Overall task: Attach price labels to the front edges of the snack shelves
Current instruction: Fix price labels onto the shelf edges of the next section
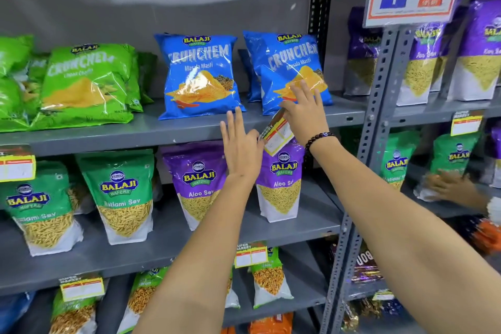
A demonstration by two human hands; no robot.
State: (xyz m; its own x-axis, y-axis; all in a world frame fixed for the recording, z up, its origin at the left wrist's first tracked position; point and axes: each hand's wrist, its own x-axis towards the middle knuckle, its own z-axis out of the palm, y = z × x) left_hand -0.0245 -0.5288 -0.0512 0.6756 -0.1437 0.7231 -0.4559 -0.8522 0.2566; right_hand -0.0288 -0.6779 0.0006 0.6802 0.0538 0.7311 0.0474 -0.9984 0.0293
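**Label at the top shelf edge**

We reached both arms up to the grey shelf (168,141) that carried the blue bags (199,76). Our right hand (305,114) held the label (278,134) against the front edge of this shelf; the thumb and fingers pinched its upper part, and the other fingers were spread over the blue bag behind. The label was tilted, its lower corner hanging in front of a purple bag (280,184) on the shelf below. Our left hand (241,149) was flat and released, fingers straight and pointing up, just beside the label on its left side. It seemed to touch the label's edge, but the view was blurred there and we could not be sure. A dark bead bracelet (318,139) sat on the right wrist. Other labels (17,168) hung already on the lower shelf edges. At the far right, another person's hand (447,184) was on a green bag (452,154).
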